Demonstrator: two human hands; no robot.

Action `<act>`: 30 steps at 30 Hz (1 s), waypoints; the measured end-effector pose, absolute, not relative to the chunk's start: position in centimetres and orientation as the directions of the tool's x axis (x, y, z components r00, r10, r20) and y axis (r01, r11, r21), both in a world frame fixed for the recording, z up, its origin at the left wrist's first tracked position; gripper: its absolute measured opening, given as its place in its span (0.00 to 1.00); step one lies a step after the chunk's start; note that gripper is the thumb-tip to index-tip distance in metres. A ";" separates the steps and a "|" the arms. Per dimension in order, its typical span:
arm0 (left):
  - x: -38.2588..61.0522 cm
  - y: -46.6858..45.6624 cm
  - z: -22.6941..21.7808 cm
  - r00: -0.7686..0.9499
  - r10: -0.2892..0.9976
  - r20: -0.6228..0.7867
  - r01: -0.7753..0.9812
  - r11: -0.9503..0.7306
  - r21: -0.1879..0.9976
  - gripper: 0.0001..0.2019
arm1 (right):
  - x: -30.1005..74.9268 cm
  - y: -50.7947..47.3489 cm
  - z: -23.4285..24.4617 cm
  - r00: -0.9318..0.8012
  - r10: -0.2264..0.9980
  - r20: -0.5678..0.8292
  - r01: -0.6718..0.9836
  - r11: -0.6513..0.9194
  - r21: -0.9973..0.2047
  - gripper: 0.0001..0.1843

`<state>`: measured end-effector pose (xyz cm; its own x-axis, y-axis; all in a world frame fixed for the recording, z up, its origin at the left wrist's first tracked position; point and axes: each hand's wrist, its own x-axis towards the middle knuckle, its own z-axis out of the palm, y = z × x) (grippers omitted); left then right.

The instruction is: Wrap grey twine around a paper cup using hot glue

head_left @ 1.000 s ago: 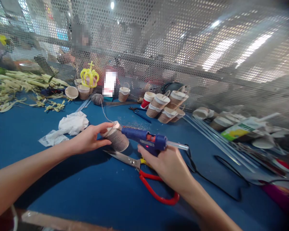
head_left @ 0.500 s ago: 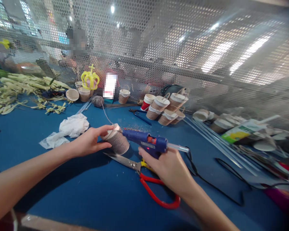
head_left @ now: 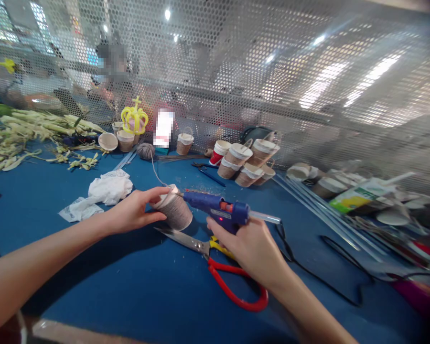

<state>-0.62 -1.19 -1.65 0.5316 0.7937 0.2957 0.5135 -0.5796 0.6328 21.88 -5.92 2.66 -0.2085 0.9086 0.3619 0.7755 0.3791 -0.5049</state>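
Observation:
My left hand (head_left: 141, 210) grips a small paper cup (head_left: 177, 212) wrapped in grey-beige yarn, tilted on the blue table. From its rim a strand runs back to a grey yarn ball (head_left: 145, 151). In my right hand (head_left: 252, 246) is a blue glue gun (head_left: 215, 208) with a clear glue stick in its back end and a small red light lit. The nozzle points at the cup's rim and is at or very near it. Scissors (head_left: 200, 246) with red and yellow handles lie partly beneath my right hand.
White crumpled cloth (head_left: 109, 188) lies left of the cup. Several wrapped cups (head_left: 249, 162) and pliers (head_left: 209, 173) sit behind. Clear glue sticks (head_left: 322, 210) and a black cord (head_left: 318, 282) are at right. A perforated metal screen (head_left: 215, 71) bounds the back.
Almost nothing differs. The glue gun has shifted very slightly to the right, while the cup and my left hand stay in place.

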 end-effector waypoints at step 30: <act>-0.7 -1.1 -1.7 0.535 0.785 0.311 0.491 -0.588 0.643 0.25 | 21.9 -5.8 2.9 -0.152 0.945 0.288 0.740 0.302 -0.601 0.07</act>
